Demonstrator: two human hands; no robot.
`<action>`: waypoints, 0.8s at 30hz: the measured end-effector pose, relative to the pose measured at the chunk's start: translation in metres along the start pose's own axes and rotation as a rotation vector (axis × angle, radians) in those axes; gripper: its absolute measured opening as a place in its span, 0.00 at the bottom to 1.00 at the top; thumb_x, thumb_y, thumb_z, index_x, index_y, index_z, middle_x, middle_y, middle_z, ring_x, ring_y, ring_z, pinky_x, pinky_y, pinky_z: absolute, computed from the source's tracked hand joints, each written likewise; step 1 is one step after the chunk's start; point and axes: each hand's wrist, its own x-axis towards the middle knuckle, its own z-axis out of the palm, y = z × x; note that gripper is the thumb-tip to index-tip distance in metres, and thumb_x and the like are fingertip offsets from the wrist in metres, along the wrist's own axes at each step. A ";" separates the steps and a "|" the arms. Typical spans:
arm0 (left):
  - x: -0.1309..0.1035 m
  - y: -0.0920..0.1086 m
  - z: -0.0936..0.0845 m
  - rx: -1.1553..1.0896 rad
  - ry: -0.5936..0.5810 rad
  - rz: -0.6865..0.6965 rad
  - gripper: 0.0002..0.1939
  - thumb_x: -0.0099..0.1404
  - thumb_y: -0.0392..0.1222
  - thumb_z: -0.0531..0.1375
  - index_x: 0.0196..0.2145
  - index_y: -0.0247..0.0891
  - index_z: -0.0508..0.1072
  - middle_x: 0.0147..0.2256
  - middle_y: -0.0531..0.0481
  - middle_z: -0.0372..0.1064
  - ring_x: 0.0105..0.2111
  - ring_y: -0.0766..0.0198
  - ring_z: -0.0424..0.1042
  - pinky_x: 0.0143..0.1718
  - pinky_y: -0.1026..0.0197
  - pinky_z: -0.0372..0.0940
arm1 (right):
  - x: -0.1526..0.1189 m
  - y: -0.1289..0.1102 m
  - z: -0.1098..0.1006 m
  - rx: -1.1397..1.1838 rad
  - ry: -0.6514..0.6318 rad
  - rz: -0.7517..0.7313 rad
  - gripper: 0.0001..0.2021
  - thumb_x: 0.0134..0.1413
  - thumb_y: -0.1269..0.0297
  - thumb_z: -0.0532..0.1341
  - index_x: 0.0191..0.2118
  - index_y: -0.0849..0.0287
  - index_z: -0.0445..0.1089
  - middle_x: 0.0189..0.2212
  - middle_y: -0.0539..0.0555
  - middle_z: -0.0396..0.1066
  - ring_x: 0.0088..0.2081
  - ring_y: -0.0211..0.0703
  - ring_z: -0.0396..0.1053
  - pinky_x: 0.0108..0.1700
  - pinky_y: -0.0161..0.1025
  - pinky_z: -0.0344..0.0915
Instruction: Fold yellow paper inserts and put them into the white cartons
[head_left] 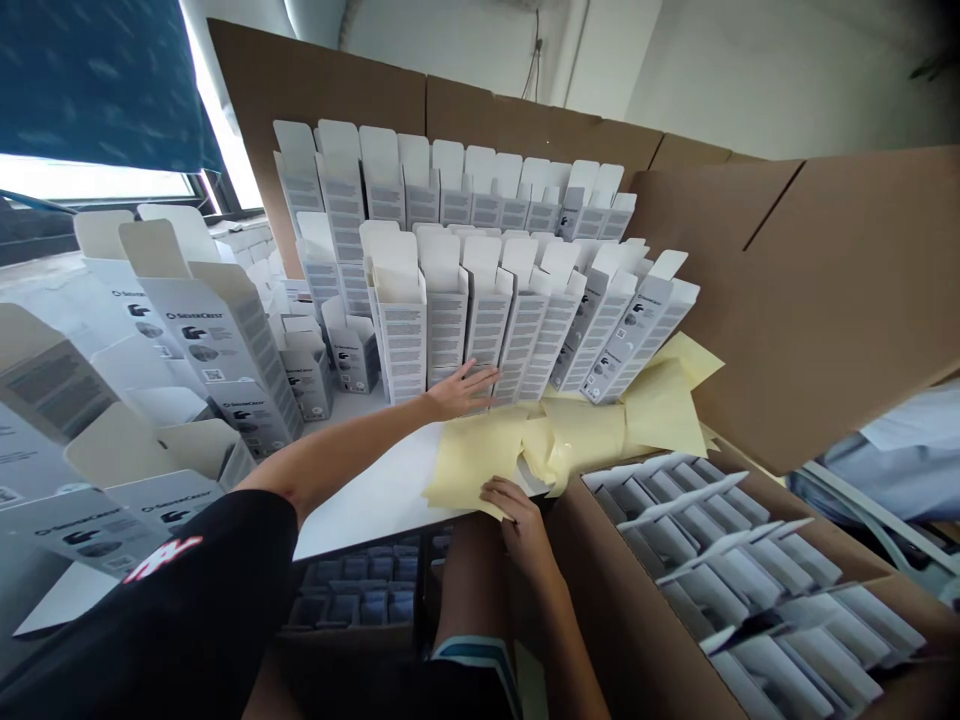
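In the head view, the left hand (463, 390) reaches in from the left, its fingers spread and pointing right, laid against the lower fronts of the front row of boxes (487, 325), or just before them; contact is hard to make out. These pale printed boxes stand upright side by side with their top flaps raised, the ones at the right end leaning to the right. Behind them stands a back row of boxes (452, 195), also with flaps up, before a brown cardboard panel (817, 270). The yellow paper (480, 450) lies creased on the white tabletop (367, 490) in front of the front row, extending right past its end. The right hand (517, 512) is at the near edge of this paper, fingers bent and close together over it; whether they pinch it I cannot tell. Right of that hand, a brown carton (611, 580) holds rows of small pale boxes (757, 575). At the left stand more open boxes (232, 335), some lettered SILVERCREST, below a blue blind (97, 80).
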 end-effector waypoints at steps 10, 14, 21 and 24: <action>0.042 -0.006 0.017 -0.061 -0.184 0.127 0.30 0.50 0.26 0.62 0.50 0.45 0.78 0.67 0.49 0.59 0.70 0.52 0.49 0.73 0.42 0.38 | 0.002 -0.006 -0.009 0.016 -0.047 0.064 0.35 0.37 0.84 0.49 0.50 0.53 0.76 0.52 0.55 0.74 0.60 0.44 0.68 0.62 0.47 0.65; 0.041 -0.015 0.017 -0.070 -0.208 0.095 0.23 0.51 0.27 0.61 0.44 0.43 0.79 0.66 0.50 0.60 0.70 0.51 0.51 0.73 0.38 0.35 | 0.009 -0.016 -0.017 0.067 -0.045 0.073 0.36 0.35 0.84 0.48 0.50 0.53 0.76 0.50 0.55 0.75 0.60 0.44 0.67 0.63 0.47 0.64; 0.036 -0.014 0.014 -0.095 -0.199 0.091 0.21 0.50 0.27 0.59 0.40 0.45 0.79 0.65 0.53 0.63 0.69 0.55 0.53 0.73 0.43 0.38 | 0.016 -0.033 -0.036 0.089 -0.082 0.102 0.35 0.35 0.83 0.49 0.49 0.54 0.77 0.49 0.56 0.75 0.57 0.45 0.69 0.61 0.46 0.65; 0.035 -0.013 0.015 -0.129 -0.183 0.071 0.24 0.48 0.27 0.59 0.39 0.49 0.79 0.64 0.56 0.63 0.70 0.55 0.52 0.73 0.44 0.38 | 0.019 -0.051 -0.057 0.086 -0.111 0.154 0.32 0.39 0.82 0.50 0.47 0.53 0.78 0.49 0.56 0.76 0.54 0.47 0.72 0.58 0.45 0.68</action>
